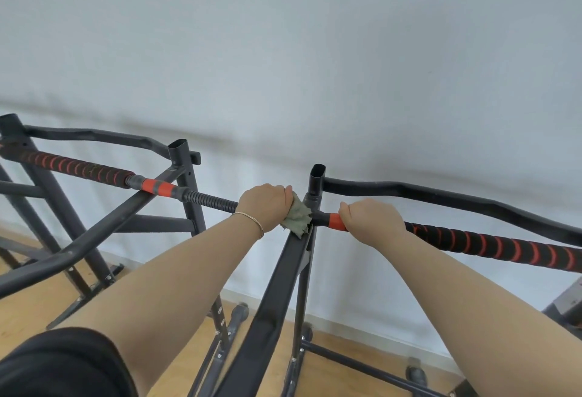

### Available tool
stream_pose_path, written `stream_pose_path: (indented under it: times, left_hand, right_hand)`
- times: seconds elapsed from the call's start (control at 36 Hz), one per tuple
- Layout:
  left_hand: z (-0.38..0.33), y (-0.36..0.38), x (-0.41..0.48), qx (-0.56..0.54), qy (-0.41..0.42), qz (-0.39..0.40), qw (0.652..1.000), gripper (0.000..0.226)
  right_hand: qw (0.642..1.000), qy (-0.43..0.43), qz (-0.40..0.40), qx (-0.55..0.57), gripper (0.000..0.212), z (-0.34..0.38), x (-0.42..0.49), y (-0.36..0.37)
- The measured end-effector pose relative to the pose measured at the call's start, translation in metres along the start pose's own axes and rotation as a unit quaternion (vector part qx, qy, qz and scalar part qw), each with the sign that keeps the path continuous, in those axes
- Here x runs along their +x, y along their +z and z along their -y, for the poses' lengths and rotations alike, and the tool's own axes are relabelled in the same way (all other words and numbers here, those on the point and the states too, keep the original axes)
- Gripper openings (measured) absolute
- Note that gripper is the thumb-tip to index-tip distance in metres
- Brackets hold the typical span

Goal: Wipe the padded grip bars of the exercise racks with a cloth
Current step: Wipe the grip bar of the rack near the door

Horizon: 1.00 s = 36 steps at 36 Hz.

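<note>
Two dark metal exercise racks stand side by side in front of a white wall. One long bar runs across both. Its left padded grip (78, 167) and right padded grip (491, 247) are black with orange stripes. My left hand (266, 206) grips a crumpled pale green cloth (297, 215) around the bar's threaded middle section (209, 199), right beside the right rack's upright post (316, 187). My right hand (371, 223) grips the bar just right of that post, over the orange collar (335, 221) and the start of the right padded grip.
The left rack frame (185, 182) and the right rack's sloping black rail (271, 302) pass under my forearms. A bent upper bar (456, 199) runs behind the right grip. Below lie a wooden floor (37, 308) and rack feet with small wheels (239, 311).
</note>
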<state>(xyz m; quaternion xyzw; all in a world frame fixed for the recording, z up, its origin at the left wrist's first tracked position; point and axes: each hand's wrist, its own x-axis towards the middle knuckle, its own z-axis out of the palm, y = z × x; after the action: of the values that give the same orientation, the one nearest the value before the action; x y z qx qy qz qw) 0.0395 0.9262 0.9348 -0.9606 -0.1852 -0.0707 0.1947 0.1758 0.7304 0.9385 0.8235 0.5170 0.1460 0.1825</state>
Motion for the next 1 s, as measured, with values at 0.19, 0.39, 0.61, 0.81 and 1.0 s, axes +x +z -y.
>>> stream_pose_path:
  times: [0.19, 0.39, 0.61, 0.81, 1.0]
  left_hand:
    - [0.001, -0.013, 0.010, -0.042, -0.050, 0.004, 0.998, 0.022]
    - [0.017, -0.025, 0.014, -0.059, -0.099, 0.010, 0.993, 0.011]
    - [0.030, -0.030, -0.003, -0.316, -0.139, -0.033, 0.938, 0.012]
    - [0.000, -0.038, -0.005, -0.686, -0.190, -0.031, 0.702, 0.029]
    - [-0.013, -0.063, -0.013, -0.779, -0.131, 0.022, 0.613, 0.045]
  right_hand:
    - [1.000, 0.025, -0.008, 0.001, 0.041, -0.006, 0.006, -0.008]
    - [0.999, 0.034, 0.000, 0.016, 0.030, -0.002, 0.008, -0.008]
    - [0.997, 0.064, -0.019, 0.046, 0.028, 0.006, 0.010, -0.009]
    - [0.880, 0.136, -0.177, 0.419, 0.037, 0.035, 0.006, -0.033]
    - [0.718, 0.185, -0.131, 0.658, 0.008, 0.043, -0.011, -0.045]
